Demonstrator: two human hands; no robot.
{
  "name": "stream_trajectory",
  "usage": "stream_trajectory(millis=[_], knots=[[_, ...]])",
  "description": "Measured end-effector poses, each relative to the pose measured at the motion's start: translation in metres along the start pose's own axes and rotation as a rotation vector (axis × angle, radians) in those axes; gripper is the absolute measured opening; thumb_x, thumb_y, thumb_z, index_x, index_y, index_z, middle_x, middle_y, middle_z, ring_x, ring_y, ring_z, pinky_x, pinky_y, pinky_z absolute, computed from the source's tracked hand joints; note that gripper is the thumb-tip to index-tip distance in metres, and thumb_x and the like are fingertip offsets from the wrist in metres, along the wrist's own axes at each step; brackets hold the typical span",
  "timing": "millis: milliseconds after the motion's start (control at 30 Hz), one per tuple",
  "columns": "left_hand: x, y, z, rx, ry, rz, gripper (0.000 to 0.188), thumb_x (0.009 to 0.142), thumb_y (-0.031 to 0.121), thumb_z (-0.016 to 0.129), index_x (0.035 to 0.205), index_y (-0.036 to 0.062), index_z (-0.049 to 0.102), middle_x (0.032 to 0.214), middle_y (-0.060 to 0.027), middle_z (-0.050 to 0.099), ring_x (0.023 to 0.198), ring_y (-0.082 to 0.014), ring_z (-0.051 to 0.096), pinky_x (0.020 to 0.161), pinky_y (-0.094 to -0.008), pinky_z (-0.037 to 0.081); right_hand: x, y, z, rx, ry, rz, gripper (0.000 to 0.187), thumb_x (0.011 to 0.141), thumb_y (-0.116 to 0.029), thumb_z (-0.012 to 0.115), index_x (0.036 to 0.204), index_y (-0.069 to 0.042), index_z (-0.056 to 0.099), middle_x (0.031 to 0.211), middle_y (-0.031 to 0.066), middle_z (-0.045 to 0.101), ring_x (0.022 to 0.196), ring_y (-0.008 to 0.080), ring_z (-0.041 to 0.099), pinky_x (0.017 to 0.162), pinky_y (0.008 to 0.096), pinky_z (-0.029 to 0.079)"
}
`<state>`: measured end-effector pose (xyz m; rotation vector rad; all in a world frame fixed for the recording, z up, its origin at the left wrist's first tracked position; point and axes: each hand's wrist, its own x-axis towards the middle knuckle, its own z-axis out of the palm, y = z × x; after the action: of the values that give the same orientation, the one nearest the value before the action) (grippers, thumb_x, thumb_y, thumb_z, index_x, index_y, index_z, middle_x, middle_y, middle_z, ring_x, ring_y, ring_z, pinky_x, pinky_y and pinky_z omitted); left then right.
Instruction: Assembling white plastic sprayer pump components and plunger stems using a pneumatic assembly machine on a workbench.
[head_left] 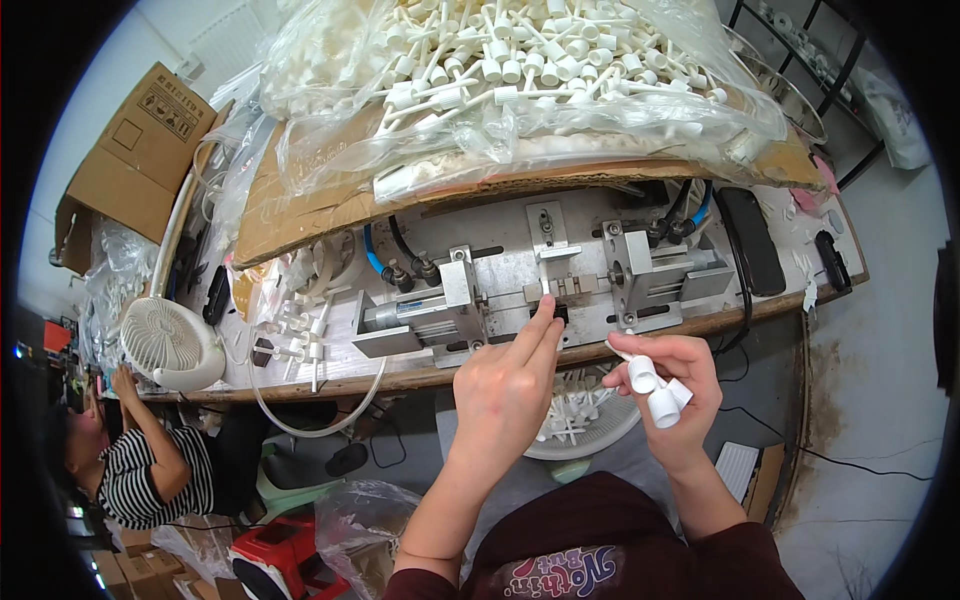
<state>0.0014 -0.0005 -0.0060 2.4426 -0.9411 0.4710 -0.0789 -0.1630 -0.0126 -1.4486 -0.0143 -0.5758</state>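
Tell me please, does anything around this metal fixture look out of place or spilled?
Possibly: several loose white parts lie scattered on the workbench between the fan and the metal fixture, pointing different ways, apart from the large pile. They look strewn, though perhaps placed deliberately. Nothing looks clearly damaged.

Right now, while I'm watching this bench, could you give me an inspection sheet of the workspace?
Surface: pale workbench, white scraps at right.
Job's things: metal fixture between two air cylinders; white cap-ended stems heaped behind, more in a basket below.
Clutter: small white fan and cardboard box at left.
Hands: left hand's fingertips at the fixture; right hand holds several stems.
Cables: blue hoses at the cylinders; black cable at the front edge.
Surroundings: co-worker in a striped top; red stool.
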Motion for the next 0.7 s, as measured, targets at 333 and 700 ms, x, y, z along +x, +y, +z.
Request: stream_trajectory(millis=[333,700], knots=[[-0.003,-0.003,0.004,-0.041,0.031,0.004,0.027,0.079,0.009,0.076,0.106,0.008,0.074,0.123,-0.0027,0.07,0.057,-0.0199,0.061,0.057,-0.0301,0.05,-0.001,0.01,-0.014,-0.34,-0.126,-0.156,0.019,0.085,0.0,0.069,0.103,0.003,0.064,0.118,0.0235,0.066,0.089,0.0233,0.072,0.08,0.0331,0.059],[-0.02,0.003,-0.018,-0.46,-0.058,-0.001,0.036,0.075,0.002,0.08,0.11,0.0014,0.072,0.114,-0.0117,0.072,0.085,-0.0214,0.072,0.074,-0.0302,0.058,0.007,0.002,-0.014,-0.639,-0.085,-0.362,0.033,0.068,0.008,0.073,0.099,-0.004,0.074,0.098,0.01,0.067,0.088,0.0237,0.067,0.072,0.0311,0.055]])
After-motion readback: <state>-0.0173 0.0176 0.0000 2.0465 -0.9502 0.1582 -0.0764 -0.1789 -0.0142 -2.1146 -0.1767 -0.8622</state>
